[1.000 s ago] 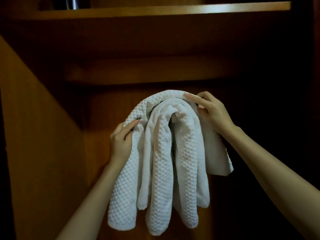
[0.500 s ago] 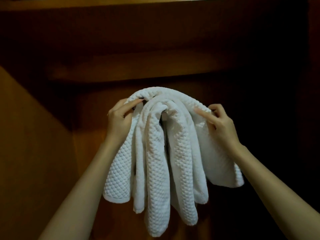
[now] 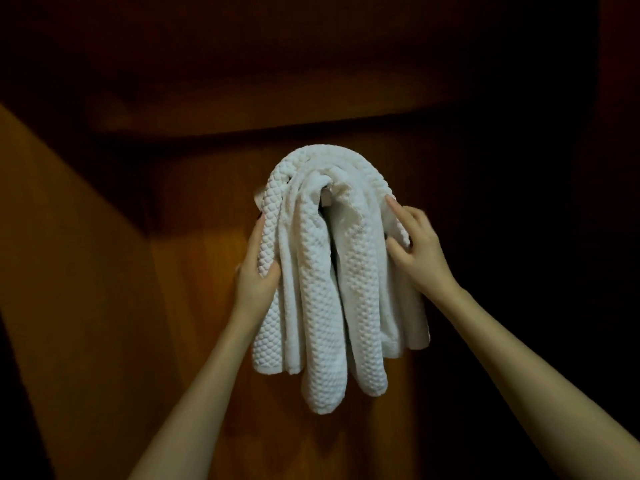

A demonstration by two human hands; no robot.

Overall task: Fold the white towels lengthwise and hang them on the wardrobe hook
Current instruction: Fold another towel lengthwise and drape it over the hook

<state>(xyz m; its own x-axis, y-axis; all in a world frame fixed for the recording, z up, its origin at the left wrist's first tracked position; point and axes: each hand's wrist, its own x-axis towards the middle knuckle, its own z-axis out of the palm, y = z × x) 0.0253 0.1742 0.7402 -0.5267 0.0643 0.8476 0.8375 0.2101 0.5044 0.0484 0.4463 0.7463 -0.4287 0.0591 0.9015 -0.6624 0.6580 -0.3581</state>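
Note:
Several white waffle-textured towels [image 3: 322,289] hang bunched together on a hook against the wardrobe's wooden back panel [image 3: 194,306]. The hook itself is almost wholly hidden under the folds; a small metal glint shows at the gap near the top. My left hand [image 3: 258,271] grips the left outer fold of the towels, thumb in front, fingers behind. My right hand [image 3: 417,247] pinches the right outer fold, with its fingers curled into the cloth.
A wooden side wall [image 3: 69,271] slopes down the left. A dim shelf underside [image 3: 277,112] runs across above the towels. The right side of the wardrobe is dark.
Both hands have slid down from the top of the towel bundle to its sides. The view has tilted down, so the upper shelf edge is out of sight.

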